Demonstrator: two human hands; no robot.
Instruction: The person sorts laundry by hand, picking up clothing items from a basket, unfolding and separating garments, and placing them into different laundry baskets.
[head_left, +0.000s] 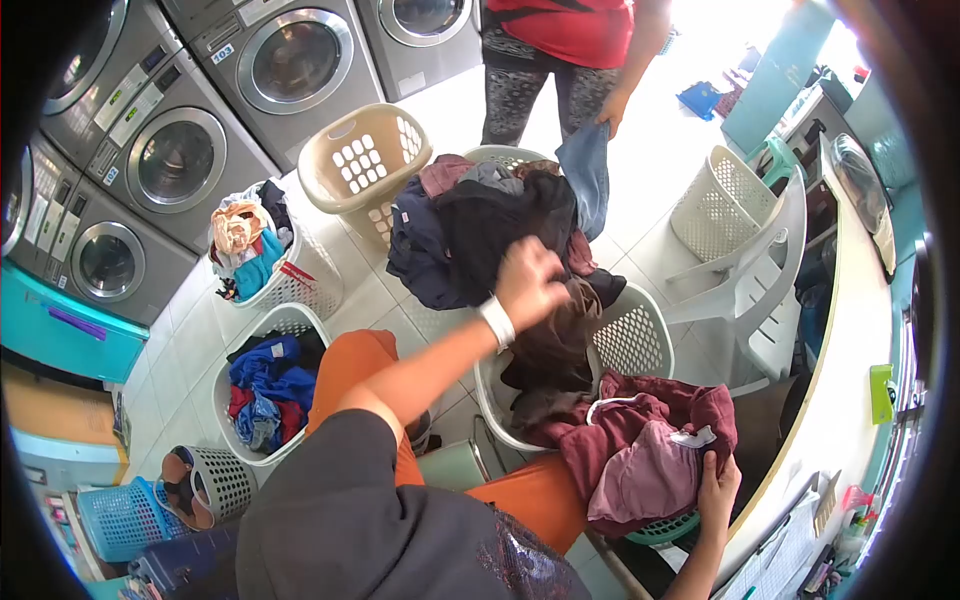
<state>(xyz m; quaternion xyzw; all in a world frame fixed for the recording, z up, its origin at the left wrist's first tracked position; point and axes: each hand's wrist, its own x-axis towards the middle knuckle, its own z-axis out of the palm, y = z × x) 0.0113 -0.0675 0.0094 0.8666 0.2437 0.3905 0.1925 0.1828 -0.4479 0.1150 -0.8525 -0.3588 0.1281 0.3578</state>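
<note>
My left hand (532, 285), with a white band at the wrist, is over a heap of dark clothes (505, 225) in a basket. Its fingers are smeared by motion, so their grip is unclear. Just below it, a dark brown garment (557, 345) trails into a white laundry basket (635, 335). My right hand (718, 490) is closed on the edge of a maroon garment (650, 465), thumb in front and fingers partly hidden. That garment lies bunched by my knee, above a green basket rim (665, 530).
A person in a red top (570, 35) stands opposite, holding blue denim (585, 180). Filled baskets (300, 280) stand at left, near a beige basket (365, 160) and washing machines (295, 60). A white chair (765, 290) and long counter (850, 350) border the right.
</note>
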